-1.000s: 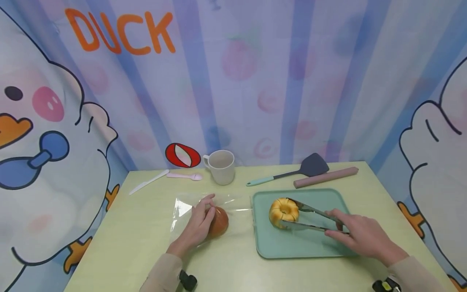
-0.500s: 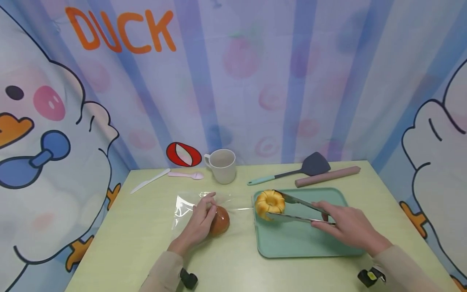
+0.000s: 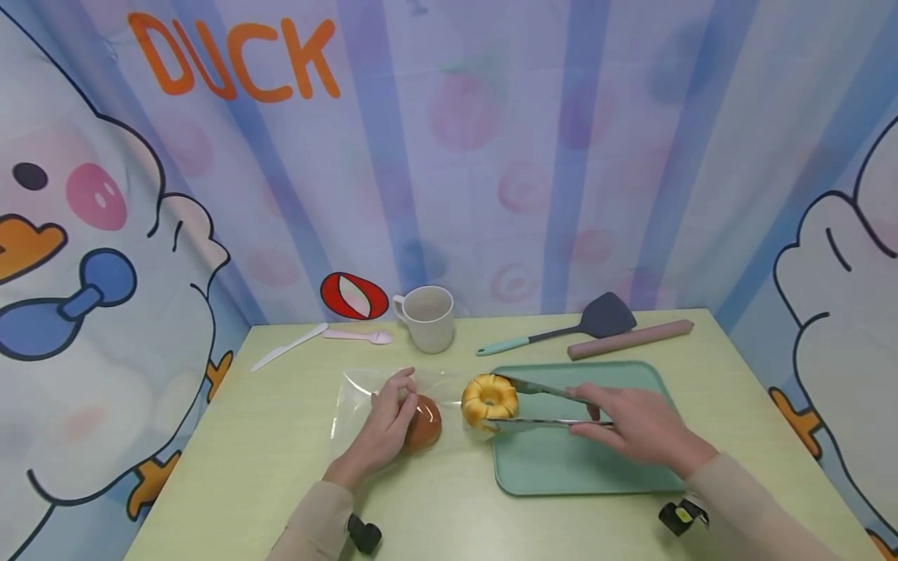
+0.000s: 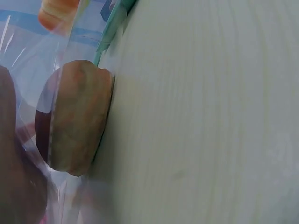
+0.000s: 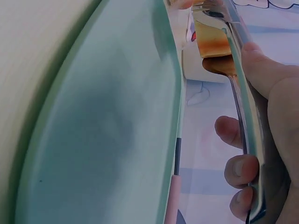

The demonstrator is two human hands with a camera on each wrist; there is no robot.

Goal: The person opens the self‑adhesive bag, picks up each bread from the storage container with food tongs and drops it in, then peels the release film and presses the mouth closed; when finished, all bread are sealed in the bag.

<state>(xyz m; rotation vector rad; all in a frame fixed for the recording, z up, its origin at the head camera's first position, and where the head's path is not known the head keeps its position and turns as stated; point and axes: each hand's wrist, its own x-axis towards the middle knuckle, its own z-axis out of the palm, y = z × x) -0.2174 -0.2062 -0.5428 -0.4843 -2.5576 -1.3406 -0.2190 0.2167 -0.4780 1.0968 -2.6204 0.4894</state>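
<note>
A clear plastic bag (image 3: 351, 401) lies on the table with a glossy brown bun (image 3: 425, 425) in it. My left hand (image 3: 382, 425) pinches the film of the bag just left of the bun; its fingertips are partly hidden. In the left wrist view the bun (image 4: 77, 116) shows through the film. My right hand (image 3: 634, 425) grips metal tongs (image 3: 543, 422). Between the tong tips is a golden ring-shaped bread (image 3: 489, 400), over the bag's right end and beside the tray's left edge. Fingers curled round the tongs (image 5: 254, 135) show in the right wrist view.
A green tray (image 3: 589, 471) stands at the right. Along the back lie a white knife (image 3: 289, 348), a pink spork (image 3: 358, 337), a beige mug (image 3: 429, 321), a spatula (image 3: 606, 315) and a mauve rolling pin (image 3: 631, 340).
My right hand has carried the ring-shaped bread in the tongs leftward, from above the tray to the bag's right end. The left hand has stayed in place.
</note>
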